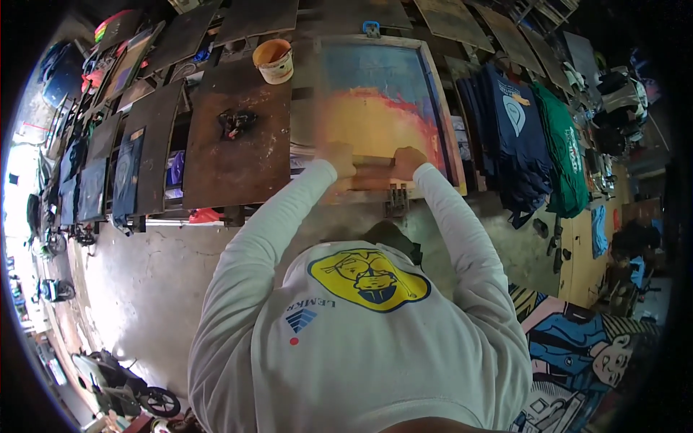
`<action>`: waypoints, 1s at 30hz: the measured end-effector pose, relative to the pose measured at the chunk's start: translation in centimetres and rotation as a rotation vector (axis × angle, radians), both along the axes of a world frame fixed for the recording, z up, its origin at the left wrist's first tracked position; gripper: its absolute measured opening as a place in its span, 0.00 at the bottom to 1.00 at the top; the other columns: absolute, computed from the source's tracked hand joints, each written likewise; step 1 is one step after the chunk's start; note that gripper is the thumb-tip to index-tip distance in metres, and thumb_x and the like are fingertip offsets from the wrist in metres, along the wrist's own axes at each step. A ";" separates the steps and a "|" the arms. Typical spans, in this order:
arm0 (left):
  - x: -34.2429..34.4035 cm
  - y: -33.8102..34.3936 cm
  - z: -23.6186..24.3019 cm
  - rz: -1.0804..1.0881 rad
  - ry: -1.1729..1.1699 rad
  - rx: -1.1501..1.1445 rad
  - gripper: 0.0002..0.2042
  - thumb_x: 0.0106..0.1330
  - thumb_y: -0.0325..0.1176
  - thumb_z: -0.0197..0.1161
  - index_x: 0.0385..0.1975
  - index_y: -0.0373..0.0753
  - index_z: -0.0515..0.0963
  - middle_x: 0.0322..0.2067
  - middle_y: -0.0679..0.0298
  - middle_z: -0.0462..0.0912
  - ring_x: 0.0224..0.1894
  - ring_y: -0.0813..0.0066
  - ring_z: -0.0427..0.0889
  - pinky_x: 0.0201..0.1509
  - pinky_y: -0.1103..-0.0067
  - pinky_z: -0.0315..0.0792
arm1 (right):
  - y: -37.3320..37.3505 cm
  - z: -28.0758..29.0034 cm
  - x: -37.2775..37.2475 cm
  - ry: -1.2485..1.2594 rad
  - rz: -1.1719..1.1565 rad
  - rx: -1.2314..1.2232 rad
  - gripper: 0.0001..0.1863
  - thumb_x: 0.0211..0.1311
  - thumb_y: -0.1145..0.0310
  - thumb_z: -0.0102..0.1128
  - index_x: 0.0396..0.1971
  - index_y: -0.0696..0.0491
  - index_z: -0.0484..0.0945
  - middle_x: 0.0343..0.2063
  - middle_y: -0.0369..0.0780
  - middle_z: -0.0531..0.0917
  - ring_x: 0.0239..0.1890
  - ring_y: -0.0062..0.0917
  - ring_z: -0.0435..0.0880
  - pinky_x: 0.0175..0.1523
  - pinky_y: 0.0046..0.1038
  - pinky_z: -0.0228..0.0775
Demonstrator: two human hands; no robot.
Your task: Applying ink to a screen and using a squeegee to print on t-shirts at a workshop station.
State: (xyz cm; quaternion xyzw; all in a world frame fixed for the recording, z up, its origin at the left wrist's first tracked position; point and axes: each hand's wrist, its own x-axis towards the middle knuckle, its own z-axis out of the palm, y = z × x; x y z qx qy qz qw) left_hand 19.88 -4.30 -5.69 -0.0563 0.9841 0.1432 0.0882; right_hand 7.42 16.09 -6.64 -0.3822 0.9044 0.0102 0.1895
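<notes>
Centrally, both your bare hands gripped a wooden bar (pixel 373 161) lying crosswise over the near part of a wood-edged screen frame (pixel 437 96). Your left hand (pixel 337 157) was curled around the bar's left end and your right hand (pixel 408 161) around its right end, fingers closed on it (their tips were hidden from above). The frame's surface was stained blue at the far side, yellow nearer you, with red-pink between. Left of it, a brown board (pixel 242 162) carried a crumpled dark lump (pixel 237 124) and, at its far right corner, a pale bucket (pixel 276 73) with an orange-stained inside. Right of the frame hung navy shirts (pixel 514 119), with green shirts (pixel 559 133) just beyond. Your white sleeves (pixel 462 224) reached forward, slightly bent.
</notes>
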 end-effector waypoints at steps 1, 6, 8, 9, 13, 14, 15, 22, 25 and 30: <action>-0.7 -0.3 0.3 -0.010 -0.006 0.009 0.16 0.48 0.37 0.62 0.34 0.33 0.84 0.33 0.43 0.85 0.40 0.47 0.86 0.46 0.61 0.79 | -0.5 0.1 -0.7 0.002 0.004 -0.024 0.18 0.47 0.56 0.66 0.32 0.54 0.87 0.34 0.52 0.86 0.40 0.44 0.87 0.51 0.41 0.78; -4.3 -2.1 0.3 -0.027 -0.003 0.027 0.17 0.47 0.39 0.64 0.34 0.35 0.85 0.34 0.44 0.85 0.40 0.48 0.86 0.46 0.62 0.79 | -2.3 0.0 -3.5 -0.035 -0.045 -0.013 0.18 0.48 0.54 0.64 0.34 0.52 0.88 0.37 0.51 0.87 0.42 0.42 0.87 0.51 0.40 0.78; -5.0 -2.6 -0.4 -0.005 0.053 0.049 0.17 0.48 0.39 0.64 0.35 0.36 0.84 0.34 0.45 0.85 0.40 0.48 0.86 0.46 0.61 0.79 | -2.8 -0.6 -4.2 0.008 -0.028 -0.021 0.18 0.50 0.56 0.62 0.33 0.53 0.87 0.37 0.50 0.87 0.42 0.42 0.87 0.52 0.40 0.78; -5.2 -2.9 -0.8 0.003 0.099 0.053 0.18 0.48 0.39 0.64 0.37 0.37 0.83 0.35 0.46 0.86 0.41 0.48 0.85 0.46 0.61 0.79 | -2.9 -0.9 -4.3 0.106 -0.050 -0.048 0.16 0.51 0.57 0.61 0.32 0.53 0.87 0.36 0.49 0.87 0.42 0.43 0.87 0.50 0.41 0.78; -3.1 -3.0 -1.3 0.126 0.136 0.150 0.29 0.48 0.36 0.67 0.54 0.41 0.72 0.45 0.49 0.83 0.47 0.47 0.83 0.49 0.58 0.77 | -1.3 -1.7 -3.2 0.265 -0.019 -0.300 0.11 0.50 0.63 0.59 0.27 0.52 0.85 0.29 0.50 0.85 0.34 0.46 0.85 0.41 0.46 0.77; -1.8 -2.8 -1.2 0.217 0.181 0.296 0.27 0.50 0.36 0.69 0.53 0.41 0.73 0.40 0.53 0.82 0.42 0.54 0.82 0.45 0.63 0.76 | -0.4 -1.8 -2.3 0.169 -0.107 -0.355 0.10 0.49 0.65 0.58 0.28 0.52 0.84 0.28 0.51 0.85 0.33 0.47 0.84 0.41 0.46 0.77; -0.1 -2.6 -1.1 0.301 0.354 0.513 0.26 0.52 0.35 0.71 0.53 0.41 0.73 0.36 0.56 0.81 0.37 0.61 0.81 0.41 0.68 0.75 | 0.8 -1.8 -1.4 0.111 -0.167 -0.374 0.11 0.49 0.65 0.59 0.30 0.53 0.85 0.28 0.52 0.85 0.33 0.48 0.85 0.40 0.46 0.76; 9.3 -3.3 -1.7 0.661 0.703 0.582 0.07 0.59 0.29 0.71 0.32 0.36 0.80 0.25 0.61 0.82 0.24 0.76 0.81 0.30 0.79 0.74 | 5.2 -2.6 3.8 -0.623 -0.788 -1.174 0.06 0.49 0.75 0.57 0.26 0.61 0.81 0.16 0.42 0.80 0.15 0.29 0.77 0.19 0.30 0.66; 9.5 -3.3 -1.7 0.672 0.627 0.662 0.05 0.60 0.29 0.70 0.31 0.37 0.81 0.24 0.61 0.82 0.24 0.78 0.80 0.30 0.80 0.73 | 5.2 -2.3 5.2 -0.922 -0.993 -1.272 0.04 0.50 0.79 0.53 0.20 0.57 0.76 0.12 0.39 0.74 0.09 0.23 0.69 0.14 0.27 0.57; 8.6 -1.3 0.6 0.487 0.736 0.691 0.05 0.63 0.29 0.68 0.35 0.36 0.82 0.24 0.66 0.82 0.26 0.83 0.77 0.31 0.83 0.72 | 4.0 -0.1 8.1 -1.051 -1.016 -1.474 0.08 0.46 0.79 0.56 0.14 0.52 0.70 0.10 0.33 0.66 0.09 0.20 0.62 0.15 0.27 0.52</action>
